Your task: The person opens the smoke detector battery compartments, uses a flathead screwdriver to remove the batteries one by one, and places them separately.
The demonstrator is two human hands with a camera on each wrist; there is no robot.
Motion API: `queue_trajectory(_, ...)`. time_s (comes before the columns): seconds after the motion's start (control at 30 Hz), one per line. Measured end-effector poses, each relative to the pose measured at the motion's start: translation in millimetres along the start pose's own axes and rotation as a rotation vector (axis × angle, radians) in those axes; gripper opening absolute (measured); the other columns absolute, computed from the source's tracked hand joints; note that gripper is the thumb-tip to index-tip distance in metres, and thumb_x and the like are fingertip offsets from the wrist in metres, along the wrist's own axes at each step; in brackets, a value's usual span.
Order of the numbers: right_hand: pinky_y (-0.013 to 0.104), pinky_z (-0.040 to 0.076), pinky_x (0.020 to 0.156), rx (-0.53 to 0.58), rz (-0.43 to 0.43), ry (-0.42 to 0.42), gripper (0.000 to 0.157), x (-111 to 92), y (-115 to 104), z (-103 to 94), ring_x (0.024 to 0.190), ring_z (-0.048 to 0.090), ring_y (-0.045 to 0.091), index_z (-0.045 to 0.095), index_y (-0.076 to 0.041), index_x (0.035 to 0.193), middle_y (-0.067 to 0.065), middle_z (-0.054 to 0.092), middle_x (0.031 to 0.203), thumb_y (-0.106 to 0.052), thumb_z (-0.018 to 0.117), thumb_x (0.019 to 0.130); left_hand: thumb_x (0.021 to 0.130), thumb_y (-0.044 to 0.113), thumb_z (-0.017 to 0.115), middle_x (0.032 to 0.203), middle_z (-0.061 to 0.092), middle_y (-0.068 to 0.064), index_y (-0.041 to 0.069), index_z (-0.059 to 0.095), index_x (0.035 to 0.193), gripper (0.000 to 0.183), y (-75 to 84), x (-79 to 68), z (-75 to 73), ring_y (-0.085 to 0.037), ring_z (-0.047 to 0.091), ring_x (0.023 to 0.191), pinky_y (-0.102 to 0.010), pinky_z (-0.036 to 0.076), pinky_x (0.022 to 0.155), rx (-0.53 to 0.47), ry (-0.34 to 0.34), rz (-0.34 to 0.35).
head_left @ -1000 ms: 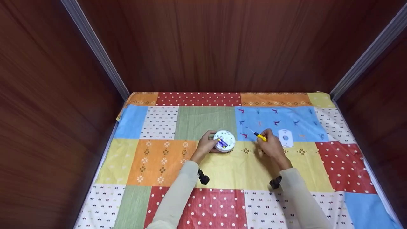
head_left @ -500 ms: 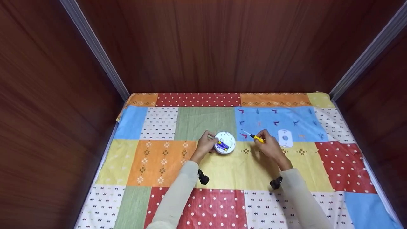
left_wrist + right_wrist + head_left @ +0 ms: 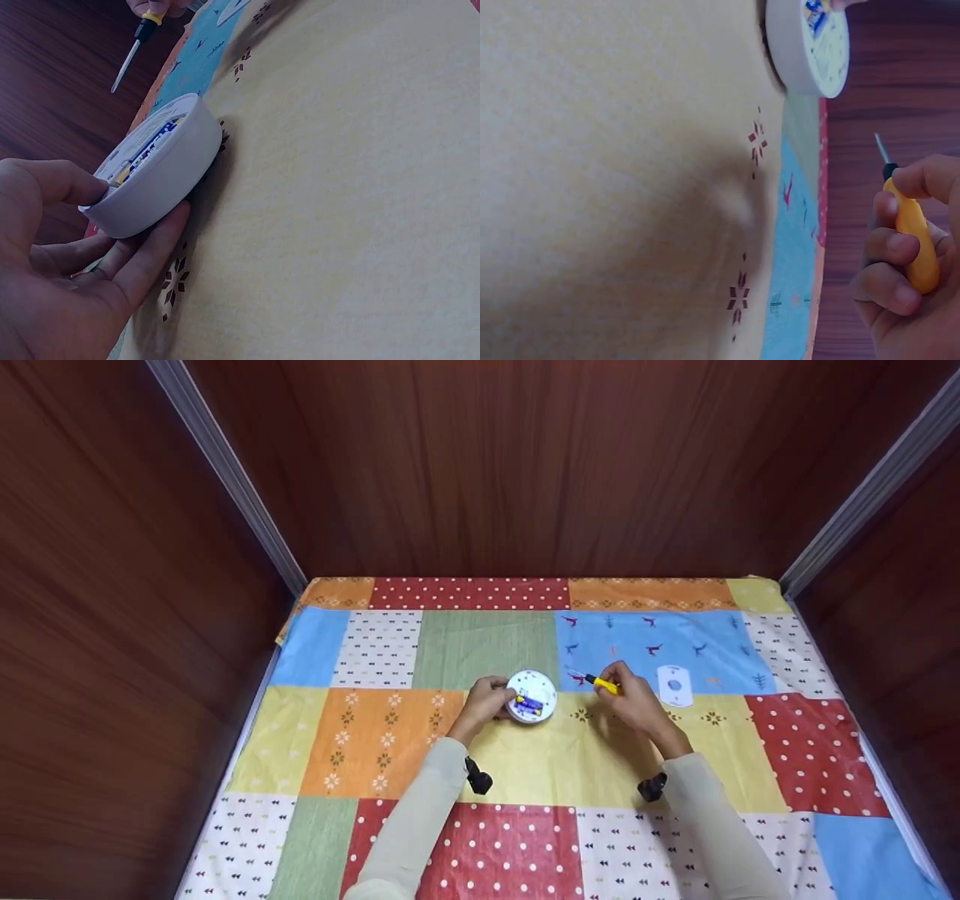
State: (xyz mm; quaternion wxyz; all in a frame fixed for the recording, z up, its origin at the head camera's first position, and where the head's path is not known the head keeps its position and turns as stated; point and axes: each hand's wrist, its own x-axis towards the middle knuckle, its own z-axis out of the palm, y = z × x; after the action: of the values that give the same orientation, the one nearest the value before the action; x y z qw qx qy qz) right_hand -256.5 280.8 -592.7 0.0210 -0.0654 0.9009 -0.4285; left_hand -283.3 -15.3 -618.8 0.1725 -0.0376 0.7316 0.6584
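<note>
My left hand (image 3: pixel 484 705) grips a round white battery-powered device (image 3: pixel 541 690) by its near-left edge, thumb on top and fingers underneath. Blue-and-yellow batteries (image 3: pixel 154 146) lie in the recess on its upper face, close to the thumb. The device is tilted in the left wrist view. In my right hand (image 3: pixel 634 701) is a screwdriver (image 3: pixel 915 232) with a yellow handle and black collar, the fingers curled round the handle. Its metal shaft (image 3: pixel 125 69) points toward the device, with a gap between tip and device.
A flat white plate (image 3: pixel 674 697) with rounded ends and a round hole in its middle lies right of my right hand. A patchwork cloth (image 3: pixel 637 765) covers the table. Brown wood-grain panels (image 3: pixel 480 472) stand at the back and both sides.
The screwdriver and right hand have shifted slightly left toward the device. The device has turned a little in my left hand, so its batteries sit at a different angle.
</note>
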Motion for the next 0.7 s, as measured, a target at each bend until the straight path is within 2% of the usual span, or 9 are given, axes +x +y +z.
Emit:
queue_trajectory(0.17, 0.033, 0.051, 0.081, -0.019, -0.016, -0.011, 0.021, -0.3, -3.9, -1.6, 0.094, 0.063, 0.027, 0.056, -0.005, 0.118, 0.016, 0.067, 0.108, -0.016, 0.067, 0.104, 0.098, 0.003, 0.059, 0.107, 0.075, -0.022, -0.014, 0.066, 0.128, 0.036, -1.7, 0.8, 2.0, -0.019, 0.077, 0.081, -0.037, 0.068, 0.083, -0.083, -0.013, -0.003)
queue_trajectory(0.43, 0.034, 0.052, 0.08, -0.043, -0.067, -0.028, 0.014, -2.1, -10.6, -3.7, 0.092, 0.065, 0.025, 0.058, -0.005, 0.113, 0.017, 0.072, 0.108, -0.013, 0.066, 0.105, 0.099, 0.005, 0.061, 0.098, 0.07, -0.013, -0.011, 0.067, 0.118, 0.026, -2.1, 2.4, 3.4, -0.022, 0.076, 0.085, -0.042, 0.067, 0.088, -0.111, -0.016, 0.005)
queue_trajectory(0.7, 0.053, 0.057, 0.096, -0.071, -0.114, -0.074, 0.013, -1.7, -19.0, -2.0, 0.106, 0.071, 0.034, 0.061, -0.005, 0.114, 0.014, 0.073, 0.109, -0.01, 0.067, 0.105, 0.1, 0.006, 0.062, 0.096, 0.069, -0.01, -0.01, 0.069, 0.117, 0.024, -2.3, 2.8, 4.0, -0.02, 0.075, 0.087, -0.04, 0.067, 0.087, -0.114, -0.016, 0.007)
